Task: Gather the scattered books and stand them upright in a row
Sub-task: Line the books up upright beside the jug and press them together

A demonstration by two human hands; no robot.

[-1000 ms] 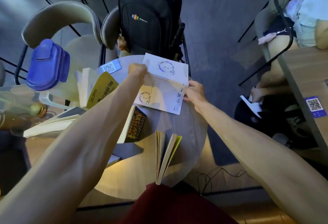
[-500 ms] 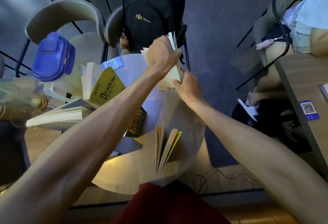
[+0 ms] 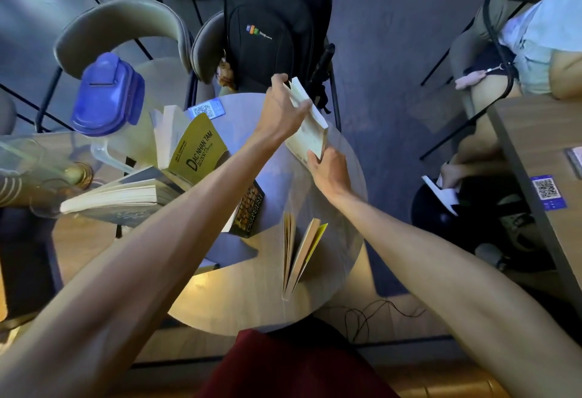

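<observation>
Below, a round wooden worktop (image 3: 252,287) sits on dark carpet, with grey curved chairs (image 3: 122,25) behind it and a black backpack (image 3: 274,22) propped on the nearest seat. A second wooden table (image 3: 541,145) with a blue QR sticker stands to the right, where another person sits. A jug with a blue lid (image 3: 107,95) stands at the worktop's left edge. At the far side, both hands grip a cream-covered book (image 3: 310,133), closed and raised on its lower edge: the left hand (image 3: 283,110) clasps its upper part, the right hand (image 3: 329,170) its lower corner. A yellow book (image 3: 195,151) stands fanned open at left, a thick open book (image 3: 126,192) lies beside it, a dark patterned book (image 3: 248,208) lies mid-worktop, and a thin yellow-edged book (image 3: 299,252) stands splayed nearer the viewer.
</observation>
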